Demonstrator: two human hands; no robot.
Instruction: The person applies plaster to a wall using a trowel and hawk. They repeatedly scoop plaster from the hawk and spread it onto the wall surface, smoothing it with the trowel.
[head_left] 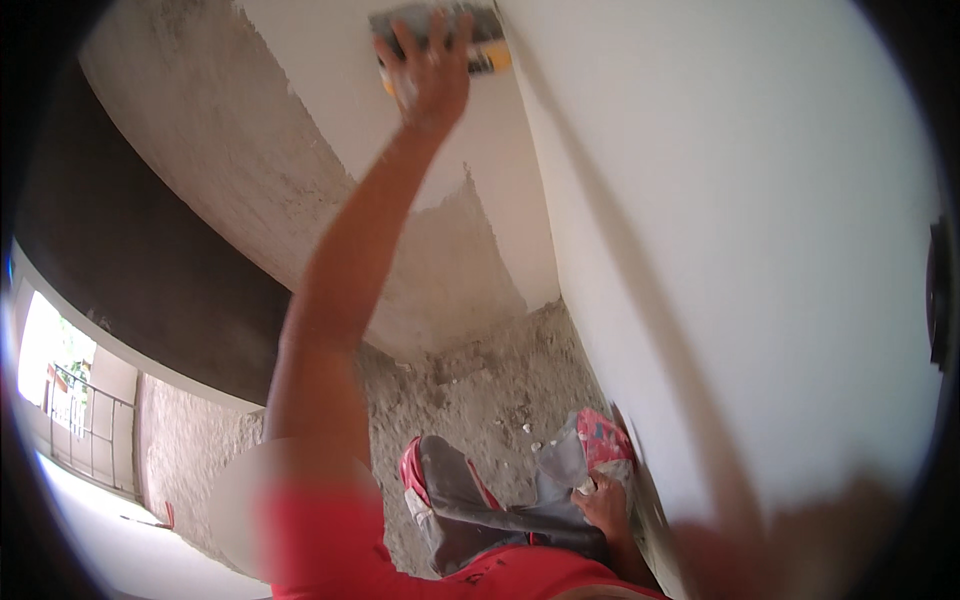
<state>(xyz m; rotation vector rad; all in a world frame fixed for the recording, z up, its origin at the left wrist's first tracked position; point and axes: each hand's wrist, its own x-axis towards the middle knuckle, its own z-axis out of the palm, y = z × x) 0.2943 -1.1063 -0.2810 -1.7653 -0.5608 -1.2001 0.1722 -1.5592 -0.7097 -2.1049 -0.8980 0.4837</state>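
My left hand is raised high against the wall, its fingers spread over a wide plastering blade. The blade is grey with yellow and black parts, and it is pressed to the pale plastered wall close to the inside corner. Motion slightly blurs hand and tool. Low down by my right leg, my right hand is closed, with a small whitish bit showing at its fingers. What it grips, if anything, I cannot make out.
A smooth white wall rises on the right. Bare grey plaster borders the pale coat. A dark curved band runs along the left, near a barred window. My red-and-white shoes stand on a rough floor with small white crumbs.
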